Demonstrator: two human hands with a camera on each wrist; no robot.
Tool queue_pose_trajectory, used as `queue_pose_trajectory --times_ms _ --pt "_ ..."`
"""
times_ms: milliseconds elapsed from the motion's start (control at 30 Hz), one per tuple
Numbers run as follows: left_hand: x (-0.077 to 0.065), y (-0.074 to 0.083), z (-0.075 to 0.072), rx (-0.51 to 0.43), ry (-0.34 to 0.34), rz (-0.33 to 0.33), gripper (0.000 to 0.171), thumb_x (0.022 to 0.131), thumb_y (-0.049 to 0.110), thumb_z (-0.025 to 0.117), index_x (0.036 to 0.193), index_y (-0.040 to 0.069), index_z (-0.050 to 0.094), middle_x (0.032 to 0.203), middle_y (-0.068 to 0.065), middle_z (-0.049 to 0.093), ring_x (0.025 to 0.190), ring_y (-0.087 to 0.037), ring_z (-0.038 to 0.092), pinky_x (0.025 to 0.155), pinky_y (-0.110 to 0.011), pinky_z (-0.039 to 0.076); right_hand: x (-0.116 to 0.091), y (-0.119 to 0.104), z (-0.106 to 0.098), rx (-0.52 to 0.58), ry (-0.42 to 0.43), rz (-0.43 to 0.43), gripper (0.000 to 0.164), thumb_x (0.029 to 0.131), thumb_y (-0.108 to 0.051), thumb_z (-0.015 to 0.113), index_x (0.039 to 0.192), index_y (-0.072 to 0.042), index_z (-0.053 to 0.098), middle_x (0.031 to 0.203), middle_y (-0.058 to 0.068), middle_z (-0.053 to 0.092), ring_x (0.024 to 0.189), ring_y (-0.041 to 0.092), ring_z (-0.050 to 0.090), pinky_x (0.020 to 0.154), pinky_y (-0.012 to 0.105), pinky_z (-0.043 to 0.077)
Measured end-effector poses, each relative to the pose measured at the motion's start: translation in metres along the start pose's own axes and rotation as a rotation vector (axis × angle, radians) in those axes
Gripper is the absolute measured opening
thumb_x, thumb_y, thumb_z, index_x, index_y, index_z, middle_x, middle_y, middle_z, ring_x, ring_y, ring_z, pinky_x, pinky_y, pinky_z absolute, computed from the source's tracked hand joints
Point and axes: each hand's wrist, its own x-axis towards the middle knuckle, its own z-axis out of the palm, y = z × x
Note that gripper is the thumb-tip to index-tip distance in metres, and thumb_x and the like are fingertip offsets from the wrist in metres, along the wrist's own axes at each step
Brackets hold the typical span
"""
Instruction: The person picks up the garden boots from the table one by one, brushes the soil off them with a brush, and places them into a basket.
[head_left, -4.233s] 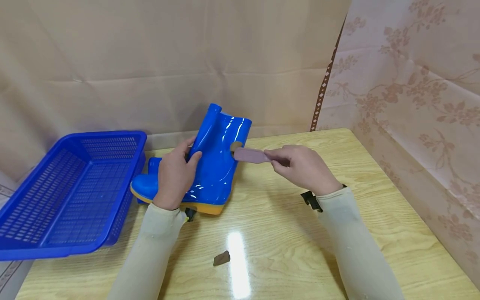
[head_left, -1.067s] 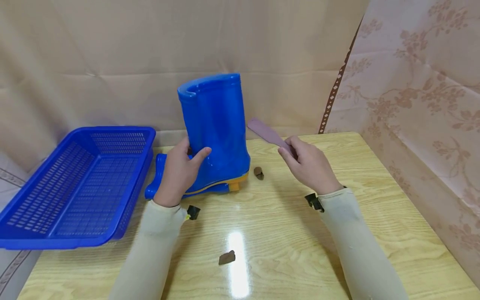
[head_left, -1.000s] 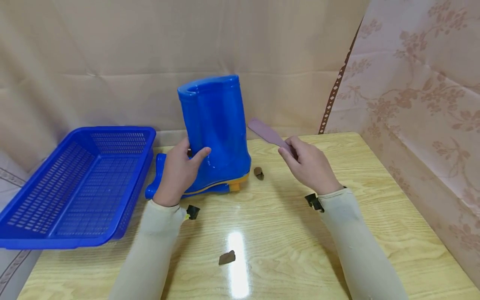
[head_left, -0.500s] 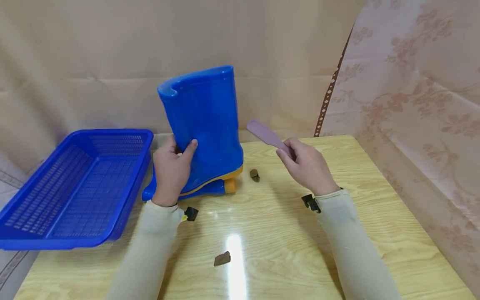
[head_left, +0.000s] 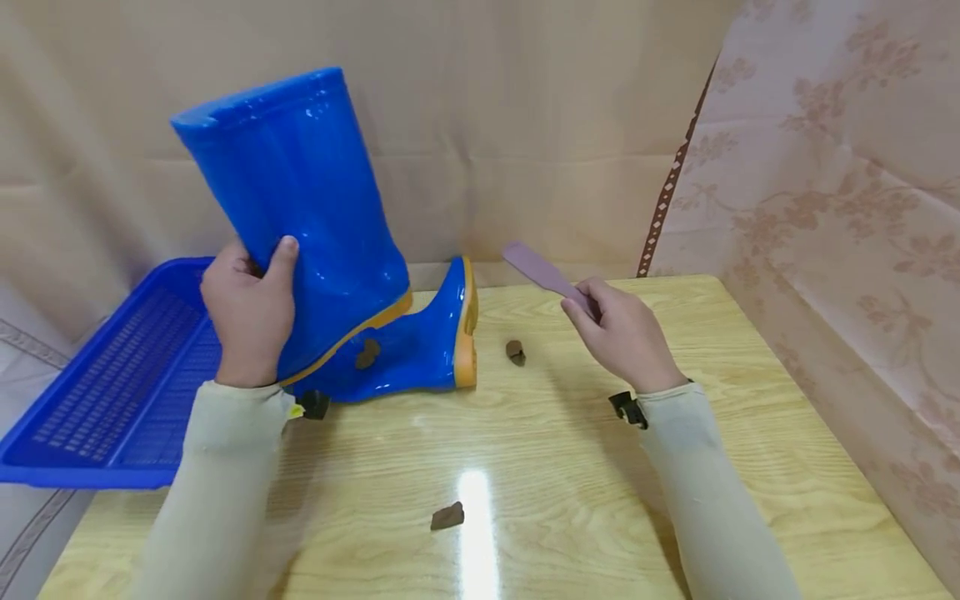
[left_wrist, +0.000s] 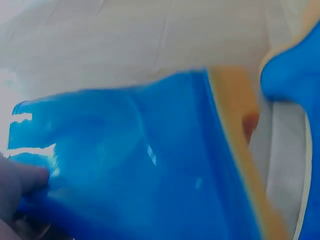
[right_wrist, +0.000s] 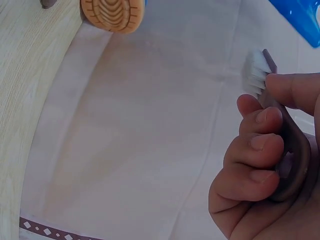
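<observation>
Blue basket, left of the left fingers, its right side concealed. Left hand: fingers grip a tilted boot, which extends above and right of the thumb; the other fingertips are hidden behind it. Brown patch, right of these fingers; which boot bears it is unclear. Lying boot, farther right, shaft partly covered. Right hand: fingers curled round a mauve brush, its head beyond them, bristles blurred.
</observation>
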Motion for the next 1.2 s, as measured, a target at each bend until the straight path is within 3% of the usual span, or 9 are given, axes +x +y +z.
queue_pose_trajectory --times_ms 133,233,333,400,600,767,867,1033,1200 --pt "0.02 -0.005 -0.02 -0.228 0.085 -0.164 0.026 0.1 0.028 0.071 0.116 0.009 0.076 0.121 -0.001 0.074 0.112 -0.013 0.067 0.101 -0.024 0.049 0.0 0.001 -0.002 -0.003 0.005 0.015 0.023 0.107 -0.03 0.058 0.106 -0.007 0.064 0.069 0.002 0.047 0.056 0.017 0.042 0.052 0.033 0.033" --pt "0.032 -0.01 -0.034 -0.445 0.104 -0.297 0.032 0.101 0.022 0.068 0.131 0.012 0.07 0.138 -0.002 0.066 0.132 -0.019 0.057 0.119 -0.034 0.037 -0.001 0.002 -0.004 -0.009 0.005 0.029 0.024 0.107 -0.03 0.058 0.107 -0.007 0.064 0.07 0.003 0.048 0.057 0.017 0.043 0.053 0.034 0.034" --pt "0.042 -0.021 -0.043 -0.59 0.124 -0.393 0.038 0.102 0.019 0.065 0.14 0.014 0.062 0.145 0.0 0.06 0.139 -0.016 0.049 0.121 -0.03 0.032 -0.002 0.003 -0.005 -0.013 0.01 0.034 0.024 0.108 -0.03 0.058 0.108 -0.007 0.064 0.07 0.002 0.049 0.056 0.017 0.043 0.052 0.033 0.034" --pt "0.048 -0.029 -0.046 -0.63 0.129 -0.474 0.043 0.104 0.02 0.063 0.146 0.017 0.053 0.149 0.005 0.054 0.141 -0.012 0.045 0.121 -0.028 0.029 -0.003 0.003 -0.006 -0.015 0.014 0.033 0.024 0.108 -0.031 0.057 0.108 -0.007 0.064 0.069 0.002 0.049 0.056 0.016 0.042 0.052 0.033 0.034" --pt "0.058 -0.049 -0.048 -0.616 0.077 -0.71 0.062 0.109 0.029 0.051 0.161 0.037 0.017 0.162 0.02 0.027 0.151 -0.006 0.023 0.127 -0.032 0.016 -0.002 0.005 -0.005 -0.012 0.022 0.023 0.024 0.107 -0.03 0.058 0.108 -0.006 0.064 0.069 0.003 0.05 0.054 0.017 0.043 0.049 0.032 0.034" --pt "0.062 -0.061 -0.041 -0.616 0.019 -0.793 0.07 0.111 0.028 0.045 0.161 0.045 -0.001 0.167 0.024 0.012 0.154 -0.004 0.013 0.128 -0.036 0.012 -0.001 0.004 -0.002 -0.006 0.001 0.041 0.027 0.108 -0.032 0.057 0.111 -0.006 0.064 0.07 0.003 0.051 0.055 0.017 0.044 0.051 0.034 0.035" --pt "0.061 -0.067 -0.039 -0.518 -0.028 -0.83 0.074 0.112 0.027 0.042 0.161 0.044 -0.01 0.169 0.022 0.001 0.155 -0.003 0.005 0.128 -0.036 0.008 -0.002 0.002 -0.003 -0.001 -0.006 0.058 0.028 0.108 -0.033 0.055 0.111 -0.007 0.064 0.07 0.003 0.05 0.056 0.017 0.043 0.051 0.034 0.034" --pt "0.054 -0.074 -0.041 -0.297 -0.135 -0.812 0.075 0.11 0.029 0.041 0.162 0.038 -0.012 0.171 0.017 -0.005 0.157 -0.008 -0.003 0.128 -0.038 0.005 -0.002 0.0 -0.001 0.007 -0.006 0.06 0.027 0.108 -0.032 0.056 0.111 -0.007 0.064 0.07 0.003 0.05 0.056 0.018 0.044 0.051 0.034 0.035" --pt "0.046 -0.062 -0.044 -0.266 -0.132 -0.717 0.079 0.107 0.028 0.051 0.16 0.038 -0.006 0.171 0.011 -0.003 0.158 -0.013 0.002 0.128 -0.041 0.009 -0.003 -0.002 0.0 0.005 -0.007 0.06 0.025 0.108 -0.031 0.057 0.112 -0.007 0.064 0.07 0.003 0.049 0.056 0.018 0.043 0.051 0.034 0.034"
